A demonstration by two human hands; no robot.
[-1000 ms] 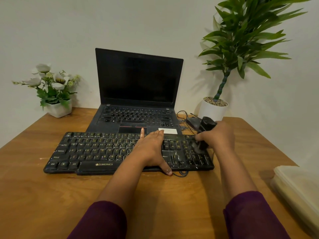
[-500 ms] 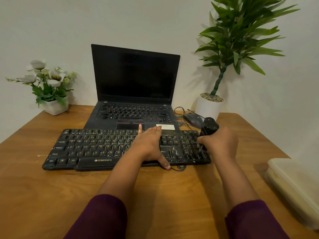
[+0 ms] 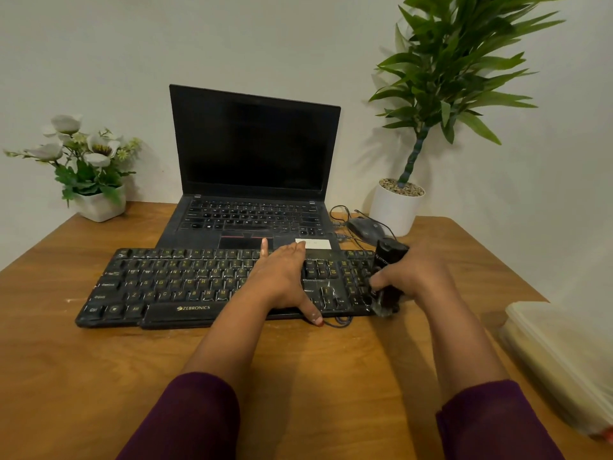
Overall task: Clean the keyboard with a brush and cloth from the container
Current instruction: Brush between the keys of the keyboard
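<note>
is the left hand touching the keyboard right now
Touching. The head view shows the left hand lying flat on the keyboard, fingers spread across the keys, thumb reaching past its front edge.

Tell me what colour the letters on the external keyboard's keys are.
Yellow, on black keys; the keyboard shows best in the head view.

The left hand [image 3: 282,277] lies flat with fingers straight, and the right hand [image 3: 416,277] grips a brush [image 3: 388,258], fingers curled.

The keyboard [image 3: 185,287] is black with yellowish key legends and a white logo; the brush [image 3: 389,260] is black, the laptop [image 3: 255,147] black with red trackpad trim. The table [image 3: 99,376] shows brown wood grain; the sleeves [image 3: 192,423] are dark purple, the flowers [image 3: 99,149] white, the plant [image 3: 464,71] green
</note>
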